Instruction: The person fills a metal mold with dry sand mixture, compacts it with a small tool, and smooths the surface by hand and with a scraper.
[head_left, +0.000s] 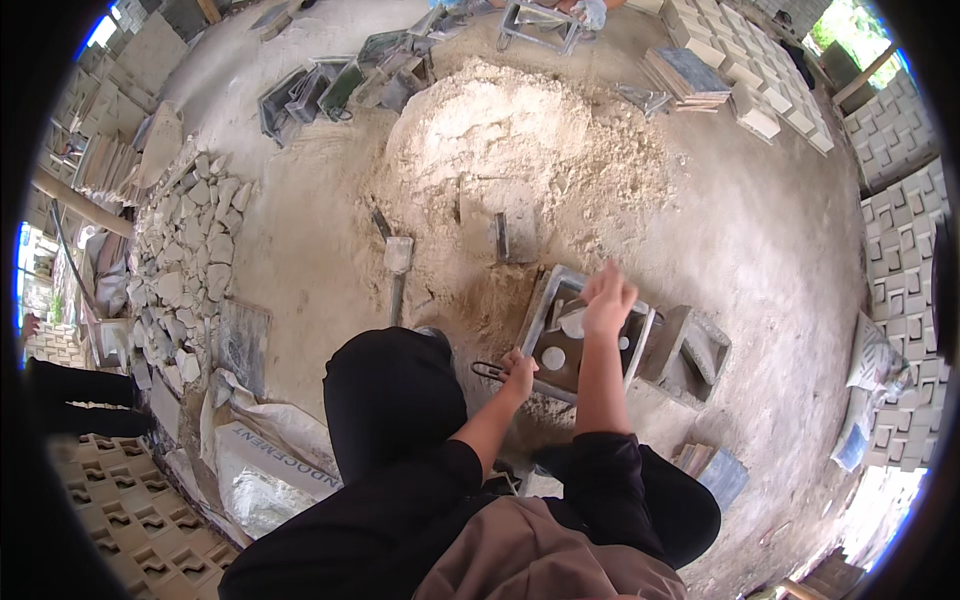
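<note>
A rectangular metal mould (641, 348) lies on the ground between my knees, with pale round shapes showing inside its frame. My left hand (519, 376) is closed on the mould's near left edge, beside a looped wire handle (487, 371). Over the mould's far part is my right hand (609, 297), its fingers curled and slightly blurred; whatever they hold, if anything, is hidden. Right of the mould, touching or nearly touching it, stands a grey box-shaped form (712, 350) with a slanted piece inside. Beyond the mould sits a small rectangular block (518, 238).
A large pile of pale powder (480, 130) rises ahead. A small shovel-like tool (398, 256) lies left of the block. Rubble (185, 265) and a torn white sack (270, 455) are on the left. Stacked blocks (905, 300) line the right wall. Another person's hand (590, 10) shows at the far edge.
</note>
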